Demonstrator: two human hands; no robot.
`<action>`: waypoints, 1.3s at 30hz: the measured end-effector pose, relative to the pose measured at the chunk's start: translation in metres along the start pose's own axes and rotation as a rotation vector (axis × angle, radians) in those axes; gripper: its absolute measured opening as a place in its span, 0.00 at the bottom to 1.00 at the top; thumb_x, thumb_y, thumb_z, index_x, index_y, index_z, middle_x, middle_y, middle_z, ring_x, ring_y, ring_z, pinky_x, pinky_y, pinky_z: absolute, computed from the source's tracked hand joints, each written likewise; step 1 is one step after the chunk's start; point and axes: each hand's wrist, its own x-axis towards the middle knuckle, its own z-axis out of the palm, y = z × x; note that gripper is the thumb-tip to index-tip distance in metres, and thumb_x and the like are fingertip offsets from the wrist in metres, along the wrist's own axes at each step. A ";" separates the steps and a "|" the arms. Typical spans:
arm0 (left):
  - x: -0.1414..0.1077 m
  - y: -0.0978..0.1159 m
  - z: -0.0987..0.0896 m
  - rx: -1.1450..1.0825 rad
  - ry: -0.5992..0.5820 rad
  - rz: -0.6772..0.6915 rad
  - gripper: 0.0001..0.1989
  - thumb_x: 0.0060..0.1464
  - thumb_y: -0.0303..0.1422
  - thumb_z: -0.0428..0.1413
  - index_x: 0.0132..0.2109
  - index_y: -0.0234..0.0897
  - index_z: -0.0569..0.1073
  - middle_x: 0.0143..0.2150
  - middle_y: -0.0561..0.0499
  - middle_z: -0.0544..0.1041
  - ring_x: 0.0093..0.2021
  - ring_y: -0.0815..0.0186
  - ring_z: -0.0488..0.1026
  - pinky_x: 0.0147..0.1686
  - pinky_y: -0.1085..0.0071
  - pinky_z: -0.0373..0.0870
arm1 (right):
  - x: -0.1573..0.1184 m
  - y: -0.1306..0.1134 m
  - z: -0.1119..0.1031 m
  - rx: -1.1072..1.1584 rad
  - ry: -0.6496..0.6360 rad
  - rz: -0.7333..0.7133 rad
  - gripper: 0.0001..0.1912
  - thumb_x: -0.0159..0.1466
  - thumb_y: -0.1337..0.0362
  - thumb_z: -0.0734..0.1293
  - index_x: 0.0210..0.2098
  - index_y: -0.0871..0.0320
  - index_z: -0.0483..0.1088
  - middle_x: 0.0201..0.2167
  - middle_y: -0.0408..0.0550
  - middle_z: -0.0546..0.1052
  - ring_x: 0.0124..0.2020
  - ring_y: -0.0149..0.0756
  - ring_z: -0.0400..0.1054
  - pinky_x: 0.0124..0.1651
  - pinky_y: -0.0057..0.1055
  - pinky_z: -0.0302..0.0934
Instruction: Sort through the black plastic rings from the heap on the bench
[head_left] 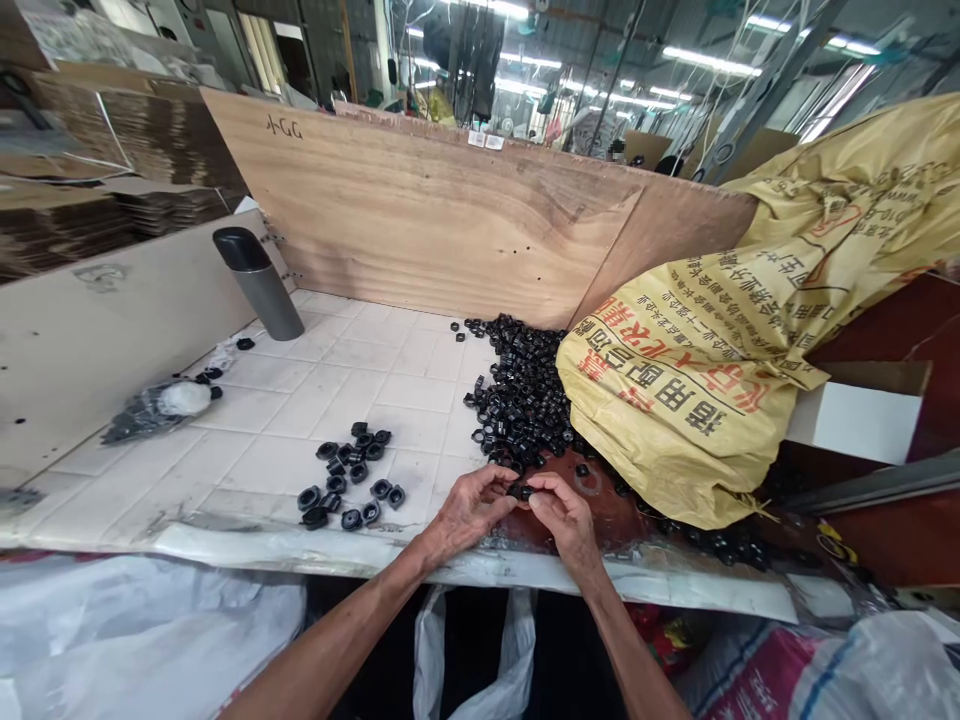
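Note:
Close to the front edge of the bench, my left hand (474, 508) and my right hand (564, 515) meet at a small black plastic part (519, 491). Fingers and thumbs of both hands pinch it from either side, covering much of it. Just beyond my hands spreads a big heap of small black ring-like parts (525, 385). Left of my hands lies a loose group of somewhat larger black plastic caps (352, 460), several of them with the hollow side up.
A yellow woven sack (675, 390) slumps against the heap on the right. A grey bottle (259, 284) stands at the back left, near a clear bag of dark parts (146, 415). The wooden board (420, 215) walls off the back. A white box (855, 420) sits at right.

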 end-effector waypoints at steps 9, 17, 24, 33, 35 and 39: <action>0.003 -0.011 0.003 -0.193 -0.028 -0.078 0.14 0.52 0.36 0.64 0.44 0.33 0.76 0.38 0.47 0.81 0.38 0.64 0.77 0.41 0.70 0.72 | 0.003 -0.003 0.002 -0.147 0.016 -0.103 0.11 0.61 0.57 0.71 0.40 0.56 0.75 0.41 0.49 0.76 0.37 0.36 0.73 0.40 0.28 0.70; 0.000 -0.011 0.002 -0.057 -0.031 -0.034 0.13 0.56 0.35 0.61 0.47 0.33 0.77 0.40 0.47 0.81 0.38 0.64 0.78 0.42 0.68 0.74 | 0.000 0.001 0.006 -0.161 0.015 -0.129 0.12 0.62 0.59 0.70 0.44 0.55 0.75 0.41 0.49 0.77 0.38 0.38 0.74 0.43 0.32 0.70; -0.001 -0.005 0.003 -0.034 -0.070 0.019 0.10 0.56 0.32 0.59 0.46 0.34 0.75 0.41 0.48 0.80 0.41 0.63 0.79 0.44 0.68 0.74 | -0.003 -0.003 0.010 -0.365 0.001 -0.174 0.14 0.69 0.58 0.63 0.51 0.56 0.69 0.24 0.40 0.73 0.23 0.32 0.70 0.33 0.29 0.68; -0.002 -0.007 0.002 -0.010 -0.059 0.029 0.11 0.58 0.32 0.58 0.47 0.34 0.75 0.38 0.48 0.80 0.39 0.63 0.78 0.41 0.68 0.75 | -0.003 -0.005 0.010 -0.462 -0.052 -0.186 0.13 0.70 0.57 0.61 0.32 0.55 0.70 0.17 0.40 0.72 0.19 0.33 0.69 0.31 0.28 0.64; -0.003 -0.006 0.002 0.001 -0.071 0.037 0.10 0.57 0.31 0.57 0.46 0.34 0.76 0.40 0.47 0.80 0.40 0.63 0.78 0.43 0.68 0.75 | -0.002 -0.005 0.011 -0.559 -0.019 -0.231 0.21 0.70 0.57 0.59 0.22 0.55 0.65 0.14 0.40 0.68 0.17 0.31 0.64 0.28 0.28 0.60; -0.002 -0.006 0.001 -0.017 -0.018 0.015 0.11 0.57 0.32 0.58 0.47 0.34 0.75 0.39 0.48 0.80 0.39 0.64 0.77 0.43 0.68 0.74 | -0.004 -0.009 0.011 -0.541 0.026 -0.264 0.20 0.70 0.57 0.58 0.26 0.56 0.70 0.20 0.42 0.70 0.20 0.31 0.63 0.28 0.28 0.58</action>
